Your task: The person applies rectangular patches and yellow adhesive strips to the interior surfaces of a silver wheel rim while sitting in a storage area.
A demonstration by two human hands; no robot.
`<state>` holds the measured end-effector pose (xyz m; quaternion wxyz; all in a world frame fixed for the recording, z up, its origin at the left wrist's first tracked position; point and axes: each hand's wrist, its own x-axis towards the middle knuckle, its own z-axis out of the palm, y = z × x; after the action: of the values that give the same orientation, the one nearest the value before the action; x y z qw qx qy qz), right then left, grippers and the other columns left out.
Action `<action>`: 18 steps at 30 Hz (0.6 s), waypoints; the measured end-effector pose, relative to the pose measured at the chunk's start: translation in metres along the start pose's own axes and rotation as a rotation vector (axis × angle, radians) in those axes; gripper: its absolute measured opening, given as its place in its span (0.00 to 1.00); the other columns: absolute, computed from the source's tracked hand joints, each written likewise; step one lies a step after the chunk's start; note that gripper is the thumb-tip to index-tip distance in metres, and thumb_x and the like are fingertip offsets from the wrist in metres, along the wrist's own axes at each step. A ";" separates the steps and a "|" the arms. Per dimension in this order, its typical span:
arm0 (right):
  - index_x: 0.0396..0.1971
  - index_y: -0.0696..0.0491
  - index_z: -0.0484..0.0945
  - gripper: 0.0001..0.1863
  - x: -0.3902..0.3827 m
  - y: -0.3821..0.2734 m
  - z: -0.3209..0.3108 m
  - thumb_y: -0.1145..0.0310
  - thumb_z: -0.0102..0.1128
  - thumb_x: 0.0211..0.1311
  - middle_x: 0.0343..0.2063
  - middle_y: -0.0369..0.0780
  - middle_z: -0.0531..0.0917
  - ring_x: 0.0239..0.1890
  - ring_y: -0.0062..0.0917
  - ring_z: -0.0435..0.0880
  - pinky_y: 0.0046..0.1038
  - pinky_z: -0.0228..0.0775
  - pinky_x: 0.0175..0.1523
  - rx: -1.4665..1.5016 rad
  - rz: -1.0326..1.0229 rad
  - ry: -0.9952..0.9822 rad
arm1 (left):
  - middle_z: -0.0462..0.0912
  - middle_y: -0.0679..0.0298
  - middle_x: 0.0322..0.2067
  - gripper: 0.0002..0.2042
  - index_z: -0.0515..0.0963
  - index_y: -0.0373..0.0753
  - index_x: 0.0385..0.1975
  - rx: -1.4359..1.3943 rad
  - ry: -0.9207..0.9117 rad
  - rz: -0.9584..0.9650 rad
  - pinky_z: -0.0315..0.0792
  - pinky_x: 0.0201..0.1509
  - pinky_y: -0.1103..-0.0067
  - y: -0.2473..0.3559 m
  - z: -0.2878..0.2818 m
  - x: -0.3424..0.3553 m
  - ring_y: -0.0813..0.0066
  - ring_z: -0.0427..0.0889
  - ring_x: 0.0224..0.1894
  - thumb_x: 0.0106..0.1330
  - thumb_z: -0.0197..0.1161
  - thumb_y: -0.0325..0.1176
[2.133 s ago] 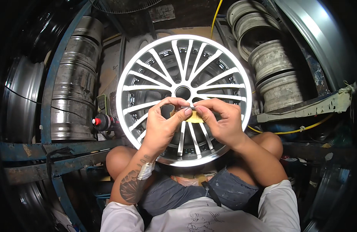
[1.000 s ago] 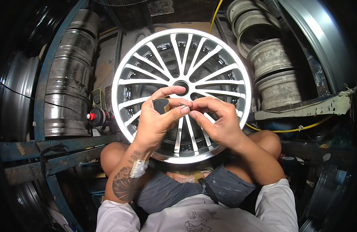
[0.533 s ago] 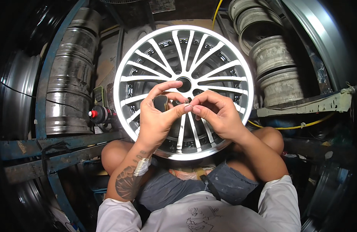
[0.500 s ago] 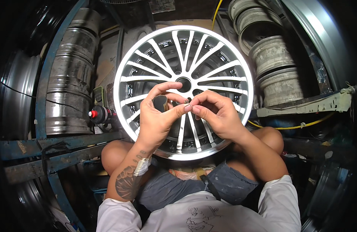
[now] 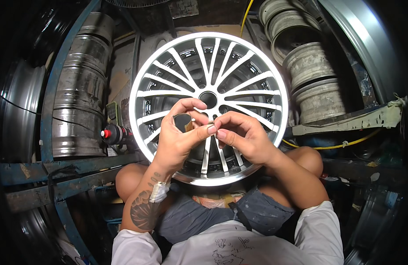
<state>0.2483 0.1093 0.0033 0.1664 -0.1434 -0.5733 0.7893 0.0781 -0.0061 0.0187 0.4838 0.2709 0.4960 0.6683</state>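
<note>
In front of me a multi-spoke wheel rim (image 5: 252, 93) with bright silver spokes lies face up. Over its lower half, my left hand (image 5: 176, 143) keeps a curled strip (image 5: 183, 122), dark grey inside and tan outside, in its palm; it looks like sandpaper. The thumb of that hand presses toward its fingers. My right hand (image 5: 249, 140) pinches thumb and forefinger together, its tips meeting the left fingertips just below the hub hole. Whatever small piece lies between these tips is mostly hidden.
Stacked metal rims stand at the left (image 5: 78, 95) and the right (image 5: 310, 64). A dark bottle with a red cap (image 5: 115, 134) is left of the wheel rim. Blue metal frame bars (image 5: 91, 164) and a yellow hose (image 5: 327, 145) run close by.
Both hands stay together over the wheel rim with their fingertips shifting slightly. The curled strip in my left hand has turned a little. The whole view has moved slightly.
</note>
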 end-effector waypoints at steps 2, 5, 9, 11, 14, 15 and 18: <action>0.47 0.58 0.81 0.09 0.002 -0.001 -0.002 0.69 0.63 0.74 0.38 0.33 0.82 0.37 0.13 0.79 0.20 0.75 0.44 -0.028 0.012 -0.009 | 0.81 0.69 0.39 0.21 0.78 0.36 0.52 0.073 -0.021 0.005 0.70 0.41 0.90 0.000 -0.003 0.001 0.92 0.75 0.34 0.61 0.78 0.28; 0.48 0.59 0.81 0.09 0.000 0.001 -0.008 0.70 0.63 0.74 0.38 0.34 0.83 0.38 0.15 0.81 0.21 0.77 0.46 0.003 0.015 -0.028 | 0.82 0.68 0.40 0.20 0.79 0.34 0.51 0.087 -0.118 -0.040 0.72 0.46 0.89 0.009 -0.004 0.003 0.89 0.78 0.41 0.61 0.78 0.28; 0.47 0.59 0.82 0.09 -0.004 0.000 -0.008 0.71 0.64 0.73 0.37 0.35 0.84 0.38 0.17 0.83 0.22 0.78 0.46 0.143 0.107 -0.109 | 0.83 0.65 0.42 0.21 0.80 0.33 0.50 0.084 -0.240 0.044 0.76 0.50 0.84 0.011 -0.007 0.003 0.82 0.82 0.44 0.59 0.79 0.28; 0.47 0.60 0.82 0.10 -0.004 -0.001 -0.005 0.71 0.65 0.72 0.37 0.37 0.85 0.38 0.18 0.83 0.23 0.78 0.46 0.188 0.178 -0.112 | 0.84 0.64 0.40 0.19 0.80 0.32 0.49 0.086 -0.246 0.066 0.77 0.50 0.83 0.010 -0.008 -0.002 0.83 0.83 0.44 0.59 0.79 0.26; 0.49 0.61 0.83 0.12 -0.004 0.005 -0.001 0.72 0.68 0.69 0.38 0.39 0.86 0.38 0.20 0.85 0.25 0.79 0.46 0.248 0.174 -0.199 | 0.82 0.63 0.39 0.20 0.80 0.31 0.45 0.050 -0.197 -0.081 0.77 0.47 0.83 0.026 -0.008 -0.011 0.81 0.84 0.38 0.54 0.80 0.21; 0.49 0.61 0.83 0.12 -0.004 0.009 0.002 0.72 0.68 0.69 0.38 0.39 0.86 0.38 0.20 0.85 0.25 0.79 0.46 0.250 0.186 -0.197 | 0.83 0.62 0.40 0.20 0.80 0.31 0.46 0.075 -0.214 -0.059 0.78 0.47 0.83 0.027 -0.012 -0.011 0.81 0.85 0.38 0.54 0.80 0.20; 0.49 0.61 0.83 0.12 -0.003 0.027 0.011 0.72 0.67 0.70 0.37 0.40 0.86 0.37 0.21 0.85 0.25 0.79 0.44 0.316 0.100 -0.096 | 0.84 0.60 0.42 0.20 0.80 0.30 0.48 0.104 -0.140 -0.075 0.80 0.50 0.81 0.030 -0.017 -0.009 0.78 0.87 0.42 0.57 0.78 0.20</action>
<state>0.2437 0.0911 -0.0192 0.1199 -0.1058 -0.4417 0.8828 0.0557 -0.0227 0.0410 0.5273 0.3226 0.5047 0.6026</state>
